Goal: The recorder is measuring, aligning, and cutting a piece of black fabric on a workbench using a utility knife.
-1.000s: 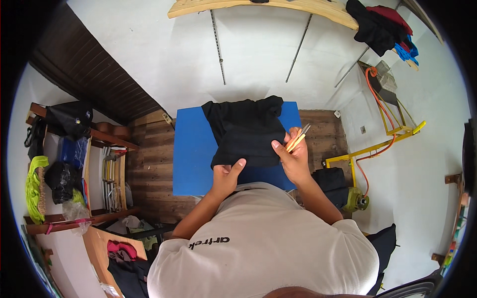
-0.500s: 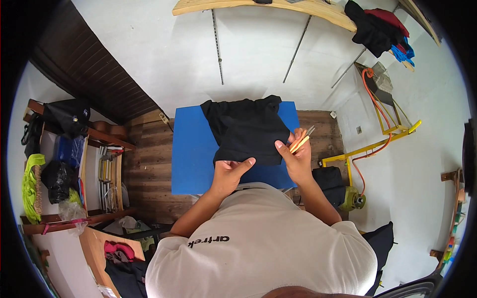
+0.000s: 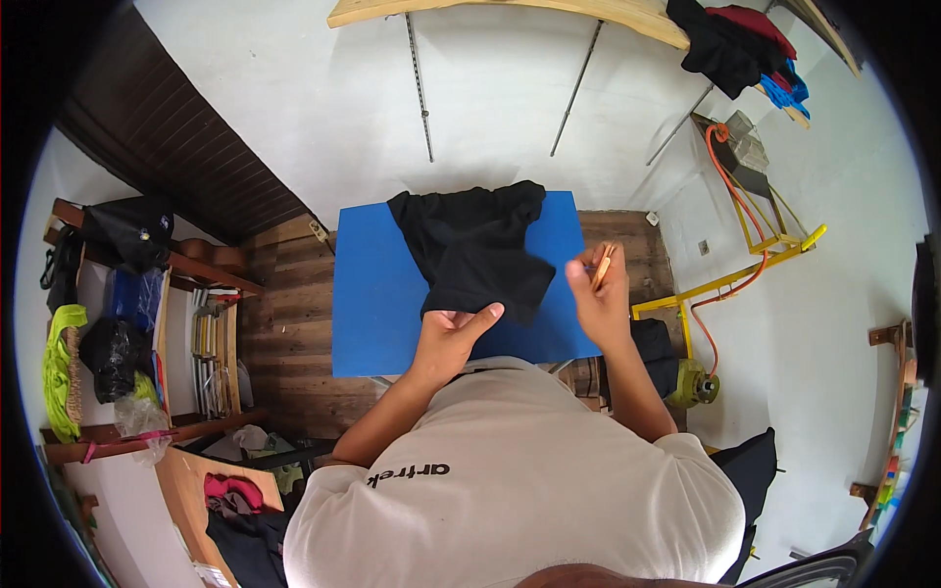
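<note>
Cloth-handling seems underway, left fingers (image 3: 487, 313) pinching the black cloth (image 3: 480, 257), right fingers (image 3: 580, 277) gripping an orange tool (image 3: 601, 271); next calls for steadiness.

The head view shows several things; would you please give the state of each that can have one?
Blue table: partly covered.
Black cloth: rumpled, over the table, near edge held.
Left hand: closed on the cloth's near edge.
Right hand: closed on a slim tool, apart from the cloth.
The tool: held; open or shut unclear.
Orange hose: bent in curves.
</note>
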`<action>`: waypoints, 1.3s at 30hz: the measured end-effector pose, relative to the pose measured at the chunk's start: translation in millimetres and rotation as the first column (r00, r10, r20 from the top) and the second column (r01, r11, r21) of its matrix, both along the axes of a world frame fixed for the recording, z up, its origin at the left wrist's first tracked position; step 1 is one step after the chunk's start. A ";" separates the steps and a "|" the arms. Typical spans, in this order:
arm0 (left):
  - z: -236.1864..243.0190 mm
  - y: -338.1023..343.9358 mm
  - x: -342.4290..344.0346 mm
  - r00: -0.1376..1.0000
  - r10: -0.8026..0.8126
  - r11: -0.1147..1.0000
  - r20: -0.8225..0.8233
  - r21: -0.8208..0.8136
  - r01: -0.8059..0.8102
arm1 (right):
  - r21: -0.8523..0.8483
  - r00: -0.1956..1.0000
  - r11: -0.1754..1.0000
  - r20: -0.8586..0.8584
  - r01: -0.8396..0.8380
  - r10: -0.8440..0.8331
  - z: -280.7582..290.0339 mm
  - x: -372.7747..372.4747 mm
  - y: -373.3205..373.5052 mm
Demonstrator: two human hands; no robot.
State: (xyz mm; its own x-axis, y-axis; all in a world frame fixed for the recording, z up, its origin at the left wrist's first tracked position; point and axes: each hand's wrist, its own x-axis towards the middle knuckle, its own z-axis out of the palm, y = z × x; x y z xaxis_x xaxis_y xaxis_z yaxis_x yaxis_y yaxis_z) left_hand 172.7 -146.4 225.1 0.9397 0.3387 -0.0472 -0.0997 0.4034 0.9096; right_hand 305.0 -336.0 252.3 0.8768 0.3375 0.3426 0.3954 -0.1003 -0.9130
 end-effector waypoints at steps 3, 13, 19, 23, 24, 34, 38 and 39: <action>-0.5 -0.4 -0.6 0.999 -0.005 0.998 -0.053 0.059 0.009 | 0.033 0.988 0.987 -0.004 -0.156 0.156 12.4 -2.7 -10.9; -0.1 -3.4 -5.1 0.995 -0.045 0.930 -0.088 0.360 0.074 | -0.454 0.883 0.852 0.245 -0.261 0.401 28.4 -31.3 -9.5; 6.8 -7.4 -0.5 0.996 -0.076 0.957 0.044 0.283 0.060 | -0.461 0.883 0.855 0.263 -0.239 0.389 22.2 -27.8 -16.2; 14.5 -9.4 0.7 0.993 -0.101 0.953 0.067 0.293 0.077 | -0.474 0.876 0.848 0.275 -0.236 0.397 19.7 -26.0 -16.8; 15.6 -9.3 1.5 0.994 -0.100 0.952 0.046 0.294 0.082 | -0.455 0.870 0.861 0.302 -0.228 0.389 19.8 -25.7 -16.8; 14.0 -6.5 10.3 0.983 -0.182 0.902 0.026 0.402 0.156 | -0.469 0.893 0.853 0.248 -0.228 0.375 29.4 -22.6 -15.4; 15.8 -2.0 9.0 0.984 -0.176 0.852 -0.001 0.501 0.153 | -0.476 0.886 0.837 0.217 -0.270 0.409 28.1 -19.0 -13.6; 15.8 -1.3 8.7 0.985 -0.175 0.852 0.001 0.500 0.151 | -0.474 0.889 0.830 0.183 -0.295 0.420 27.0 -18.1 -13.2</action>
